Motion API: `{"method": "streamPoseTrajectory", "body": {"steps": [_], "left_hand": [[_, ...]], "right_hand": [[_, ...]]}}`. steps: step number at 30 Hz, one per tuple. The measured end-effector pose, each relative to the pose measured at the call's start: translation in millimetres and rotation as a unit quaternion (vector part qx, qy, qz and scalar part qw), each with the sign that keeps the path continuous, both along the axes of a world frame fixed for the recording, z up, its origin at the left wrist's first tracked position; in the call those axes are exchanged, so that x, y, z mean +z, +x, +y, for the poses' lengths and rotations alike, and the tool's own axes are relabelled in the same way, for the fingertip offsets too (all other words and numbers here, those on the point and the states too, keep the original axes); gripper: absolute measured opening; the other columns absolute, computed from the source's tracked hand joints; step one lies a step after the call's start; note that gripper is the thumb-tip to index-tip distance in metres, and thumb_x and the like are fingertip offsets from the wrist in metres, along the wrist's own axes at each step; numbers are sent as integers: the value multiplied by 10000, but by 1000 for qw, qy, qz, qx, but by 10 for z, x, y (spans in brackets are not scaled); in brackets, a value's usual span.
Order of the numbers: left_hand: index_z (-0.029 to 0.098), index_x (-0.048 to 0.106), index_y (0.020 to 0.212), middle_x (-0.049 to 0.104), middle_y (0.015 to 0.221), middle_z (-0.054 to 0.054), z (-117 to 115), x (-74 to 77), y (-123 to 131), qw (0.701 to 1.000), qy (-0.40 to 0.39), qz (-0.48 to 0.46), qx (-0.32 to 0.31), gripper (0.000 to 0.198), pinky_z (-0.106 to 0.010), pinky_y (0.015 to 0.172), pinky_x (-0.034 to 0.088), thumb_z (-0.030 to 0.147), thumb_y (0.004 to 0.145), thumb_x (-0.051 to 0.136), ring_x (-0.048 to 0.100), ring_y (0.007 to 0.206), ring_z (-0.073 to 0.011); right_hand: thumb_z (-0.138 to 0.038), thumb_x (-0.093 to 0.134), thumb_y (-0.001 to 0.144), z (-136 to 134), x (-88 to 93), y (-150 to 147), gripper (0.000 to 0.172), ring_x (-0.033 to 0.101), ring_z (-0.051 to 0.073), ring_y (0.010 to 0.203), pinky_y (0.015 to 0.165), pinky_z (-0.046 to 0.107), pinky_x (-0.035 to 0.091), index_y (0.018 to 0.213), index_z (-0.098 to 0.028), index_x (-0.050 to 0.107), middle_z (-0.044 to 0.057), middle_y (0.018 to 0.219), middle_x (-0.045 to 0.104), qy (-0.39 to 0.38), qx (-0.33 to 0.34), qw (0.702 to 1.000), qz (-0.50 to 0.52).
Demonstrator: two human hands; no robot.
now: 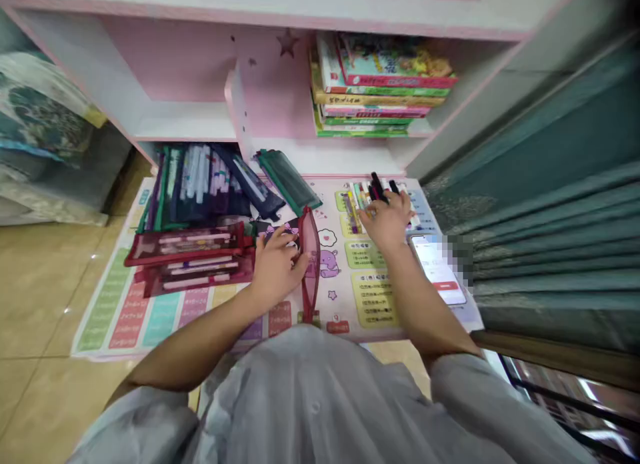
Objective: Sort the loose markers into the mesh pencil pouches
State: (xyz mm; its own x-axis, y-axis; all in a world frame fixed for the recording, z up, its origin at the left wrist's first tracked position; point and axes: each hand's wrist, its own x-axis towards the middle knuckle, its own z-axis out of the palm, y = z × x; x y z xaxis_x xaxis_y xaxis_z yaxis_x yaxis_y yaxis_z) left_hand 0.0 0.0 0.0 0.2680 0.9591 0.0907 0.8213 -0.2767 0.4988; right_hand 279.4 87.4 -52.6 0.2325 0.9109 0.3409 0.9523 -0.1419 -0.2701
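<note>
On sum-printed mat (pixel 346 303), left hand (pixel 277 269) half-spread by red pouch (pixel 311 261), right hand (pixel 389 220) spread over pens (pixel 379 187)

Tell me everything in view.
Loose pens: several, mixed colours, right
Filled pouches: several, blue, green, red, left
Separate pouch: 1, red, centre
Mesh pouch: 1, green, back
Phone: 1, white screen, right
Books: several, multicoloured, upper right
Shelf unit: 1, pink-white, back
Mat: 1, multicoloured, beneath pouches
Curtain: 1, teal, right
Bundle: 1, patterned, far left
Floor tiles: several, beige, left
Shirt: 1, grey, bottom
Left hand: 1, bare, centre
Right hand: 1, bare, right
</note>
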Motion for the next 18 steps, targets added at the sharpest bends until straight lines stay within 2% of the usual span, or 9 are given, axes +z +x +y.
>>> {"method": "streamPoseTrajectory", "body": {"steps": [7,15,18], "left_hand": [[200,680,650,711,1237,-77,-15,39,-6,1000,-2,4,-2,299,-625,1128,291,342,902,603,487,1371,-311],[201,688,674,709,1238,-73,-28,26,-6,1000,2,-5,-11,308,-624,1137,277,336,927,576,487,1373,-299],[200,687,667,711,1236,-74,-31,48,-6,1000,-2,-4,-10,306,-622,1139,278,335,922,585,490,1372,-298]], "right_hand": [[-397,615,824,-51,14,-222,252,275,417,1424,1062,619,325,813,-182,746,145,1398,536,-13,45,999,-20],[-354,610,810,-54,47,-445,257,241,426,1452,1093,661,250,810,-150,765,148,1476,498,-55,33,997,-51],[-312,621,782,-81,80,-465,211,229,430,1463,1095,676,247,730,-146,741,152,1482,499,-55,46,997,-34]]}}
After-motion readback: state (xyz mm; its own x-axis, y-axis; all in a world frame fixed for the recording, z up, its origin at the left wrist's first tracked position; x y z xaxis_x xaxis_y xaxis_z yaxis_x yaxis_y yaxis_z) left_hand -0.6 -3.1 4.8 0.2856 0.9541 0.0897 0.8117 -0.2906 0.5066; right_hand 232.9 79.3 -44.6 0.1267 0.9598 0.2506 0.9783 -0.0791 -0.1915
